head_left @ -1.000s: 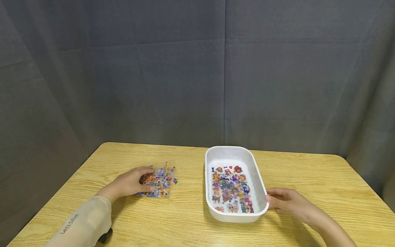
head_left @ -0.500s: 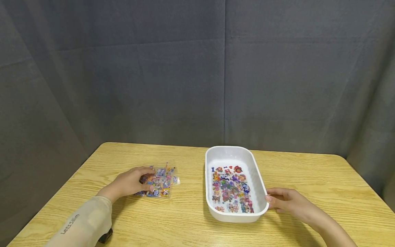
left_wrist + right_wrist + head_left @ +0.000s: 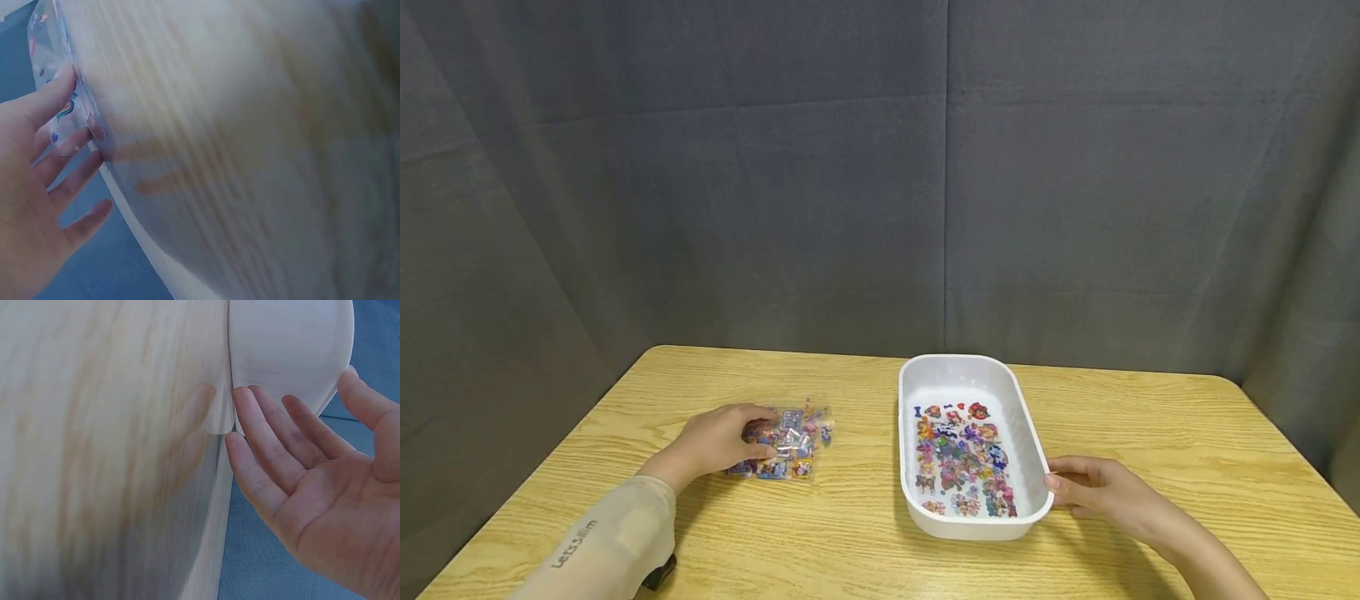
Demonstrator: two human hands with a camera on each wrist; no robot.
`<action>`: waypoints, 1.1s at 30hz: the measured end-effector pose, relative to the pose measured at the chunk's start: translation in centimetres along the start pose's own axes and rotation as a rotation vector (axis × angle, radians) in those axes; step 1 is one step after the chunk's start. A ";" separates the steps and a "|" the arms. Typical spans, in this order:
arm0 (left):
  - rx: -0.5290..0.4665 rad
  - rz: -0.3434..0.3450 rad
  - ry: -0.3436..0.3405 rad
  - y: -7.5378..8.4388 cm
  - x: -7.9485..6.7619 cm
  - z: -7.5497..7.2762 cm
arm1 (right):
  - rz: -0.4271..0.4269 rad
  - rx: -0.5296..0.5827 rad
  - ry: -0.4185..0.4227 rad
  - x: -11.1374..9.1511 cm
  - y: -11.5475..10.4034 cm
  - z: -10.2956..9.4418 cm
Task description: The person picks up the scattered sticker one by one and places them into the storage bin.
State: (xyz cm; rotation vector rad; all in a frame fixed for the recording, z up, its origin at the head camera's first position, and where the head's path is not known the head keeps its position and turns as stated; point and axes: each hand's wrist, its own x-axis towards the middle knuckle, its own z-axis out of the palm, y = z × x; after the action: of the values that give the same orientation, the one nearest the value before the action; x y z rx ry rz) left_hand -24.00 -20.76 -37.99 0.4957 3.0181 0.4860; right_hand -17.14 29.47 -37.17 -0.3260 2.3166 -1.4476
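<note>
Toward the left of the table, my left hand [image 3: 718, 439] grips a small stack of clear sticker sheets [image 3: 797, 446] with colourful cartoon figures, its thumb and fingers spread across the near side. In the left wrist view the glossy sheets [image 3: 47, 47] show behind the fingertips, close to the table. A white rectangular tray [image 3: 970, 530] with rounded corners stands right of centre. On its bottom lie clear sheets of cartoon stickers [image 3: 958, 454]. My right hand [image 3: 1108, 496] touches the tray's right side near the front corner, fingers nearly straight against the outer wall and thumb at the rim.
The wooden table [image 3: 850, 542] extends under both hands, and its far edge runs along a grey curtain [image 3: 820, 233]. A black object [image 3: 660, 573] shows beside the left sleeve [image 3: 617, 533]. Bare wood lies between the stack and the tray.
The sticker sheets under my left hand have shifted slightly, and their right edges and glare look different. The left wrist has moved a little to the right. The tray and right hand have stayed put.
</note>
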 end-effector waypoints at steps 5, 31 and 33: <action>0.002 -0.009 0.013 0.0 0.1 -0.1 | -0.005 -0.002 -0.003 -0.1 -0.1 0.0; 0.003 0.016 0.122 0.1 0.1 -1.1 | -0.009 -0.009 -0.006 0.0 -0.1 0.0; 0.005 0.018 0.128 0.3 0.1 -1.1 | -0.012 -0.011 -0.006 0.0 -0.1 0.0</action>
State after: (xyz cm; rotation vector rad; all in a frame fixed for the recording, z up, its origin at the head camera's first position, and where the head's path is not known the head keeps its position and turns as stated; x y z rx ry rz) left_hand -24.07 -20.78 -36.82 0.5113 3.1398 0.5310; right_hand -17.12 29.42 -37.12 -0.3474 2.3227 -1.4379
